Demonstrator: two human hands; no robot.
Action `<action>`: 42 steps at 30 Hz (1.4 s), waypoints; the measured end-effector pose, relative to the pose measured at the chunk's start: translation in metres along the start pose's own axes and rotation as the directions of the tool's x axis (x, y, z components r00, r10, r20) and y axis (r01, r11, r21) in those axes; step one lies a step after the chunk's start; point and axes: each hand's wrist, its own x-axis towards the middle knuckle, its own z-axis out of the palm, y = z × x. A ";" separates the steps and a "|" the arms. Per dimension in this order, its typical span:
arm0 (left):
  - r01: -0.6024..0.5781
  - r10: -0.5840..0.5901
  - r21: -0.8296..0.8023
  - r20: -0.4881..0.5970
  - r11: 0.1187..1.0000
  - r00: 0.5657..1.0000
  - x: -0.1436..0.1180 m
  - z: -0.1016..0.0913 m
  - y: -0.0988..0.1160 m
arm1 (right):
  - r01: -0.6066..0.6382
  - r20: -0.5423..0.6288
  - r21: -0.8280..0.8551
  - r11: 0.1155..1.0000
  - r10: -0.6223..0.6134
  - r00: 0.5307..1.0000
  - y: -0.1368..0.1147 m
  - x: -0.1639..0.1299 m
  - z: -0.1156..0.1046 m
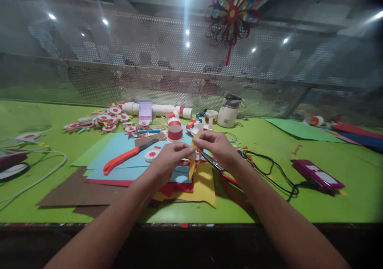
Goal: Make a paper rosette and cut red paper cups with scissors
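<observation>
A thin yellow paper strip [192, 170] hangs between my two hands, above the stacked paper sheets. My left hand [171, 158] pinches it from the left with thumb and fingers. From the right, my right hand [218, 146] grips its upper end between thumb and forefinger. A metal-bladed pair of scissors [213, 161] with orange handles is under my right hand and forearm; I cannot tell whether the hand touches it. Just behind my left hand stands a red-and-white striped paper cup [174, 130]. A round white piece with a red centre [152, 154] lies left of that hand.
An orange-handled cutting tool [122, 160] lies on blue paper [115, 145]. Behind are a pile of red-and-white discs [104, 119], white tubes [160, 109] and a white jug [228, 113]. A purple device [318, 175] with a black cable [277, 165] sits right; green paper [299, 129] lies farther back.
</observation>
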 end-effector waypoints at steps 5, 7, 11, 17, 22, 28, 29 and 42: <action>-0.057 0.062 0.127 -0.034 0.990 0.998 0.000 0.001 -0.003 | -0.035 -0.094 0.058 0.998 0.040 0.995 0.000 0.001 0.006; -0.112 0.118 0.154 -0.029 0.982 0.993 -0.001 0.003 -0.002 | -0.082 -0.102 0.168 0.982 0.100 0.990 0.002 0.001 0.007; -0.178 0.194 0.187 -0.071 0.966 0.978 -0.002 0.005 -0.001 | -0.153 -0.030 0.281 0.947 0.168 0.985 0.002 -0.001 0.006; -0.255 0.273 0.193 -0.075 0.948 0.959 0.002 0.004 -0.006 | -0.121 0.056 0.258 0.959 0.110 0.992 -0.003 -0.006 0.005; -0.396 0.479 0.455 -0.079 0.798 0.874 -0.002 0.004 -0.007 | -0.106 0.059 0.277 0.955 0.093 0.994 -0.005 -0.007 0.004; -0.500 0.601 0.634 0.068 0.590 0.796 -0.005 -0.001 -0.007 | -0.148 0.075 0.259 0.954 0.132 0.988 -0.003 -0.007 0.001; -0.504 0.615 0.658 0.078 0.559 0.784 -0.005 -0.002 -0.007 | -0.151 0.078 0.256 0.955 0.136 0.988 -0.003 -0.007 0.001; -0.360 0.635 0.701 -0.171 0.615 0.753 -0.004 0.000 -0.006 | 0.050 -0.211 -0.019 0.999 -0.053 0.976 -0.004 -0.005 0.011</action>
